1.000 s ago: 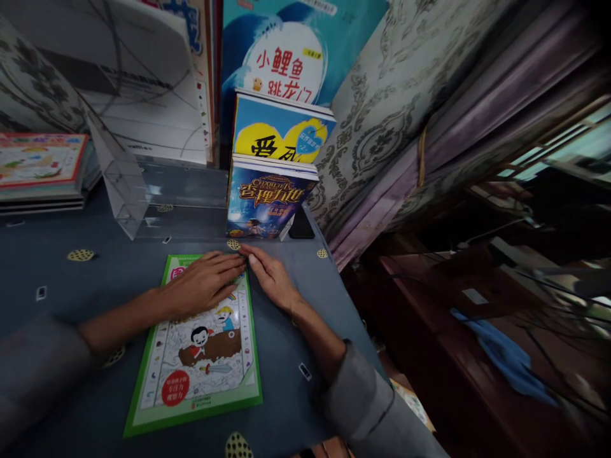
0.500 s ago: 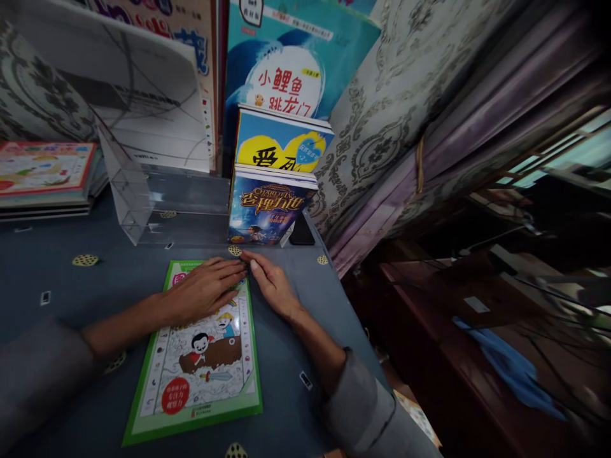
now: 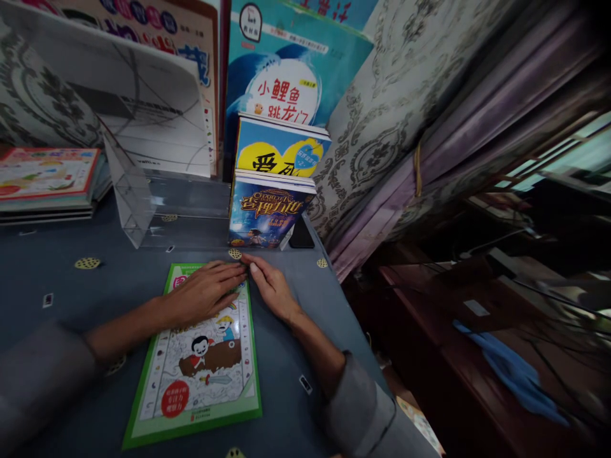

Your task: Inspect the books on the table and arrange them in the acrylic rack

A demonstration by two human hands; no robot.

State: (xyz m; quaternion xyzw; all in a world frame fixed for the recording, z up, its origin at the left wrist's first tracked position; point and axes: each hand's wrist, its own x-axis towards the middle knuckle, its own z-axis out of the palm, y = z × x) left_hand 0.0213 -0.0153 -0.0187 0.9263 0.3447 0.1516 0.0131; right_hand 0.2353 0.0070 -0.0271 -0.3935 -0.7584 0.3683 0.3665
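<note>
A green-edged book with a cartoon cover [image 3: 214,356] lies flat on the grey-blue table. Across its upper part rests my left hand [image 3: 205,292], palm down, its fingers stretched toward the book's top right corner. My right hand [image 3: 274,286] lies on its side just right of that corner, fingers extended and the thumb up. The fingertips of both hands meet or nearly meet at the corner. Neither hand grips anything that shows.
Upright books, the front one dark blue [image 3: 270,213], stand behind the hands beside a clear acrylic holder [image 3: 184,229]. A black phone [image 3: 301,233] lies right of them. More books [image 3: 45,172] are stacked at left. A curtain [image 3: 382,197] hangs past the table's right edge.
The view has shifted very slightly, so the books sit a little lower in the picture. Both hands keep their places at the book's top corner.
</note>
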